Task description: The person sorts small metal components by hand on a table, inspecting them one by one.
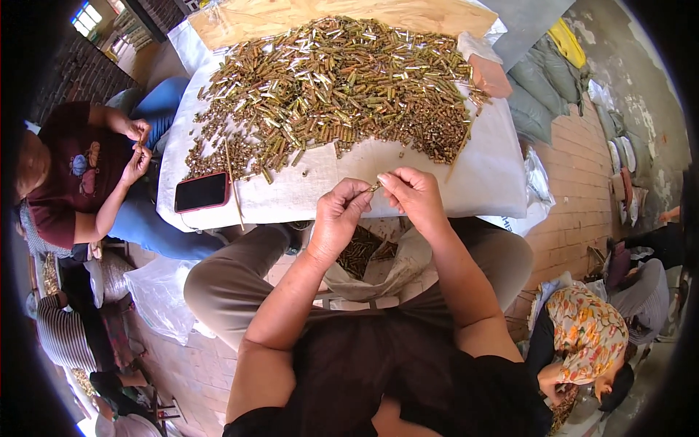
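Over the near edge of the white-covered table [480, 178], both my hands meet at a small brass-coloured metal piece [375, 187]. My left hand [336, 215] pinches its left end between thumb and fingers. The other end is between the thumb and forefinger of my right hand [417, 195]. Fingers cover most of the piece, so its exact shape is hidden. Beyond my hands spreads a large heap of slim brass-coloured metal tubes [342, 80]. Short, stubby metal pieces [437, 135] lie along its near right side, with more short ones at the left.
A dark-screened phone [202, 192] and a thin stick [234, 186] lie at the table's left. A wooden board [320, 22] backs the heap. Below the table, between my knees, sits an open sack [357, 251] of tubes. A co-worker [80, 167] sits at left, another [582, 331] lower right.
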Available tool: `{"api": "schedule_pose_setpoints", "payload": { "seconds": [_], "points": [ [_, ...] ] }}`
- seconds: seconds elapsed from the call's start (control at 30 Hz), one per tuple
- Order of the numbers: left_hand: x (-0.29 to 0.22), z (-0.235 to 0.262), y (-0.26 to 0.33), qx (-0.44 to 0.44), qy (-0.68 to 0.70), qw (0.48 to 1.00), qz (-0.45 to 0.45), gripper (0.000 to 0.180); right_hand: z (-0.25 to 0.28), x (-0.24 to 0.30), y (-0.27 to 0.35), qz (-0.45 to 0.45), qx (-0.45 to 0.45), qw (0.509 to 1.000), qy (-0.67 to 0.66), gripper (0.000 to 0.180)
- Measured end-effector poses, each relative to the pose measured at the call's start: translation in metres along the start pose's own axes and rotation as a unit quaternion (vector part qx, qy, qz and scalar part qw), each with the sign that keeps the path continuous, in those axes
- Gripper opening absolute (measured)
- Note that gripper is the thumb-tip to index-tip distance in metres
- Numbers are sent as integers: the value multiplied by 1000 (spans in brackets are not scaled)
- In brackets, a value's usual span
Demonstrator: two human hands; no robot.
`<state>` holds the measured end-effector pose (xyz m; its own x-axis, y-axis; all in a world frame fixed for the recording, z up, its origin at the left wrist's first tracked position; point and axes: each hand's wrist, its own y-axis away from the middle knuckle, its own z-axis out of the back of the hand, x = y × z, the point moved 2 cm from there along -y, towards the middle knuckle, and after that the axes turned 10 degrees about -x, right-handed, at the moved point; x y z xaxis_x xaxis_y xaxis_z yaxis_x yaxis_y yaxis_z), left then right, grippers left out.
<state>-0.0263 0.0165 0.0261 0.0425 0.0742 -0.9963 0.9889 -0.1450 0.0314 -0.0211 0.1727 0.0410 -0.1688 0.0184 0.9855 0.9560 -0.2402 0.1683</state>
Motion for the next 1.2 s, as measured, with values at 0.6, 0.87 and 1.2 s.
{"api": "schedule_pose_setpoints", "payload": {
  "seconds": [0.6,0.87,1.2],
  "points": [
    [11,3,-1,43,-17,999,-5,3,5,-5,-6,69,17,976,208,25],
    [16,6,-2,46,-35,998,-3,5,-11,0,3,334,-23,869,364,29],
    [15,23,-25,65,-218,972,-50,11,-34,-25,-32,298,-45,824,479,26]
  ]
}}
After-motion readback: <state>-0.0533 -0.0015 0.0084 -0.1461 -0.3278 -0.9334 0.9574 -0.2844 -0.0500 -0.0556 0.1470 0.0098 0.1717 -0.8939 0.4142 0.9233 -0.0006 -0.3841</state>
